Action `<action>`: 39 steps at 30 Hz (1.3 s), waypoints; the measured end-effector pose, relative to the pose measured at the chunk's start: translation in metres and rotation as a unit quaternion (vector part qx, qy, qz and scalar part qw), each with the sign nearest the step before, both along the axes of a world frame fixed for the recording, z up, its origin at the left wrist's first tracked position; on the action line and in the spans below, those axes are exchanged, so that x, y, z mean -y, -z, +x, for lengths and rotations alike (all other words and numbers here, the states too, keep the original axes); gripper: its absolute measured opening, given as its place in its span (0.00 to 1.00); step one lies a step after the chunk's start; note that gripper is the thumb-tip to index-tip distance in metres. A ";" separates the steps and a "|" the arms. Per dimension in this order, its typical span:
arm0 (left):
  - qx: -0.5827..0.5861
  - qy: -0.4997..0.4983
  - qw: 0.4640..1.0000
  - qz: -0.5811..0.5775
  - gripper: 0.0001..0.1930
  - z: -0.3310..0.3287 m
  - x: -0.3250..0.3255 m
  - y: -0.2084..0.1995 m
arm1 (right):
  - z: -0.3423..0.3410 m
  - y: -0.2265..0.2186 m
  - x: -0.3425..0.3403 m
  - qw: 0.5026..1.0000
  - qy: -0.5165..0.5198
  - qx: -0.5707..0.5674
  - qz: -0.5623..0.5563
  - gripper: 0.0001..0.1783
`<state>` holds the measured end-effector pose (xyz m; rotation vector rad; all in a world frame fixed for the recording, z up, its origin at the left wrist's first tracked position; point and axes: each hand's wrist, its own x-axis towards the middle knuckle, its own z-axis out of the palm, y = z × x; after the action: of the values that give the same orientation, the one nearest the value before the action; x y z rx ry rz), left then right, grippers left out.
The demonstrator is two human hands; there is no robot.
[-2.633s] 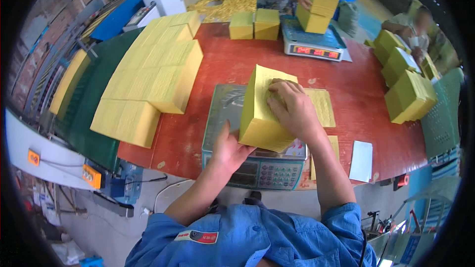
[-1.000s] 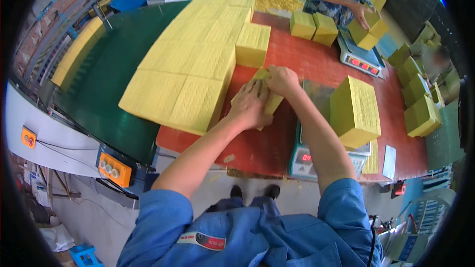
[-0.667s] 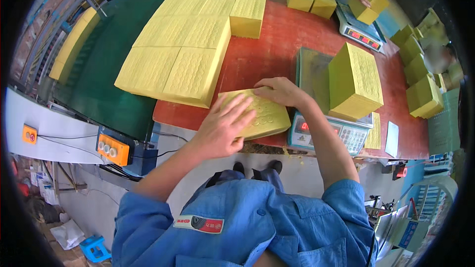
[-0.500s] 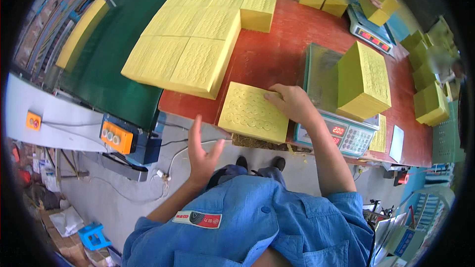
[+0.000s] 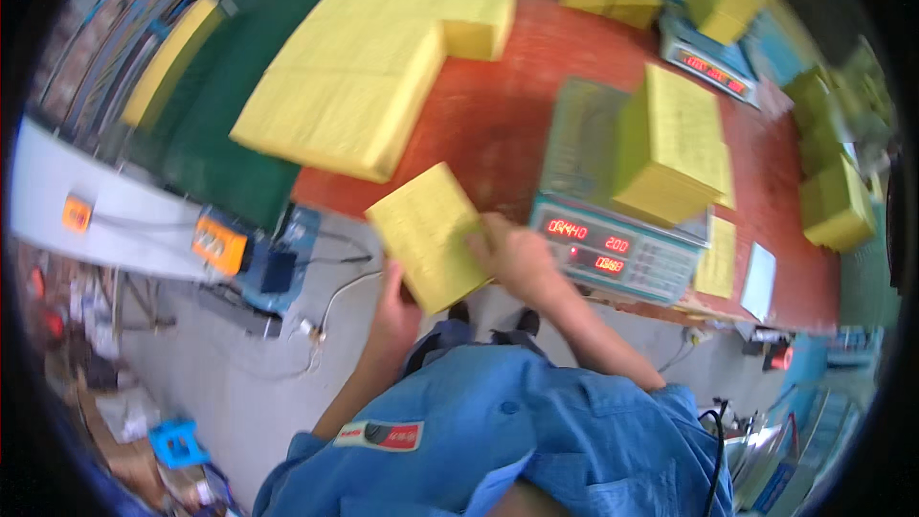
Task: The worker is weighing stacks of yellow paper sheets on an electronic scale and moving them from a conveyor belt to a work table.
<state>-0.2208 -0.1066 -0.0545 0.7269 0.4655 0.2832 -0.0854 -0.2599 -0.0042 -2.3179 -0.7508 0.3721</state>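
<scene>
Red worktop (image 5: 498, 124), smooth, scuffed. Bank of yellow blocks (image 5: 345, 86), paper-like, boxy, butted together on its left. Teal scale (image 5: 584, 144), flat metallic-looking plate, carrying tall squared yellow stack (image 5: 670, 148), layered sides. Thin rectangular yellow pad (image 5: 429, 235), texture blurred, held tilted by worktop's front edge. Right hand (image 5: 517, 257): fingers clamped on pad's right edge. Left hand (image 5: 394, 311) at lower-left edge, fingers partly hidden, grip can't tell.
</scene>
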 end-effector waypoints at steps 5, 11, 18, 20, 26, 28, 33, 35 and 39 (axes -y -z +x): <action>-0.035 0.030 0.991 0.123 0.29 -0.011 -0.002 -0.011 | -0.010 -0.001 0.012 0.995 -0.042 -0.077 0.056 0.27; 0.029 0.040 0.928 0.368 0.28 -0.045 -0.014 0.002 | -0.011 0.011 0.060 0.963 0.002 -0.133 0.235 0.29; 0.077 0.141 0.847 0.506 0.19 0.013 0.015 -0.135 | -0.008 -0.086 0.118 0.868 0.038 -0.362 0.338 0.37; 0.095 0.204 0.858 0.461 0.20 0.066 0.042 -0.179 | 0.013 -0.112 0.143 0.899 0.116 -0.217 0.361 0.36; 0.126 0.359 0.898 0.222 0.32 0.219 0.115 -0.241 | 0.111 -0.152 0.205 0.856 0.232 -0.102 0.450 0.24; 0.103 0.400 0.877 0.247 0.36 0.248 0.130 -0.246 | 0.126 -0.155 0.217 0.842 0.253 -0.141 0.455 0.22; 0.050 0.416 0.862 0.285 0.39 0.273 0.148 -0.232 | 0.154 -0.128 0.231 0.838 0.268 -0.175 0.442 0.20; 0.040 0.413 0.861 0.293 0.40 0.276 0.146 -0.227 | 0.154 -0.123 0.230 0.840 0.272 -0.177 0.435 0.20; 0.040 0.421 0.855 0.299 0.44 0.282 0.145 -0.221 | 0.152 -0.118 0.230 0.842 0.265 -0.165 0.440 0.20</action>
<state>0.0609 -0.2512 0.1669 1.4496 -0.0725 -0.3971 0.0671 -0.4896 0.1134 -1.4250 -0.0321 0.1123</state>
